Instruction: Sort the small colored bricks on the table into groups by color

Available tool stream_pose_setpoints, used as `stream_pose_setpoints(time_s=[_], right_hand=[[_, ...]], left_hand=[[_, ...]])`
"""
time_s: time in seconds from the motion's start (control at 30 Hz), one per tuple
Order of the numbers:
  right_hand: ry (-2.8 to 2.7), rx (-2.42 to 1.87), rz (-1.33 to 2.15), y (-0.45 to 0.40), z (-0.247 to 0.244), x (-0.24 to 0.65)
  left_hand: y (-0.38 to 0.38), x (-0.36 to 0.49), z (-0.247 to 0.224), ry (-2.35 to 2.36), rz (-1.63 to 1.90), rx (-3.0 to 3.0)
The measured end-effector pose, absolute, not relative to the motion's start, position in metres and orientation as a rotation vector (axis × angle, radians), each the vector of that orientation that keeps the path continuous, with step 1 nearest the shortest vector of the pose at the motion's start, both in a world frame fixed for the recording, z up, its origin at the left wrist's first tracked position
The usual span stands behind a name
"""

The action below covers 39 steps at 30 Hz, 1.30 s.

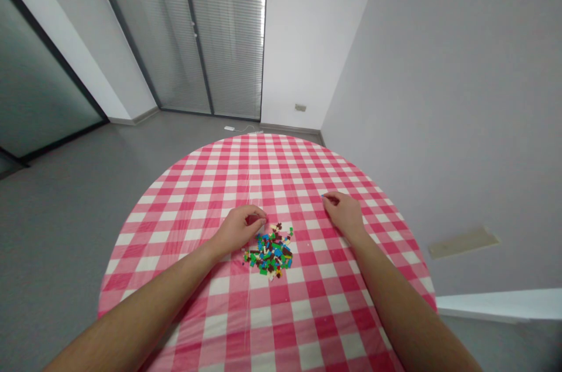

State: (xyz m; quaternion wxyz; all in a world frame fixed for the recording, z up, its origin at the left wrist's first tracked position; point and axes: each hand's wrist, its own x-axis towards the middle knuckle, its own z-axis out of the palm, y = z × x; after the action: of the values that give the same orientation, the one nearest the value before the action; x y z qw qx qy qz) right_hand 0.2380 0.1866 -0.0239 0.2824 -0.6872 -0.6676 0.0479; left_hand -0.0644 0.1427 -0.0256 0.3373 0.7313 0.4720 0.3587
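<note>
A heap of small plastic building bricks point(270, 253) in green, blue, brown, cream and yellow lies on the round table's pink-and-white gingham cloth point(259, 167). My left hand point(239, 228) rests palm down with curled fingers at the heap's upper left edge. My right hand point(345, 214) is a little apart, up and to the right of the heap. A tiny blue speck shows at its fingertips. Whether either hand holds a small piece is hidden by the fingers.
The round table's far edge meets a grey floor, with a small white device and cable point(228, 128) beyond it. Glass doors with slatted blinds point(197, 38) stand ahead, and a grey wall point(439, 97) rises to the right.
</note>
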Motion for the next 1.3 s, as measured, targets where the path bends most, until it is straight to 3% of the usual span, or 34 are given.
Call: stream_pose_setpoints(time_s=[1.3], right_hand=[[-2.117,-1.801,-0.079,0.215,-0.039,0.245]], left_hand=[[0.144,-0.064,-0.028,1.273,0.959,1.862]])
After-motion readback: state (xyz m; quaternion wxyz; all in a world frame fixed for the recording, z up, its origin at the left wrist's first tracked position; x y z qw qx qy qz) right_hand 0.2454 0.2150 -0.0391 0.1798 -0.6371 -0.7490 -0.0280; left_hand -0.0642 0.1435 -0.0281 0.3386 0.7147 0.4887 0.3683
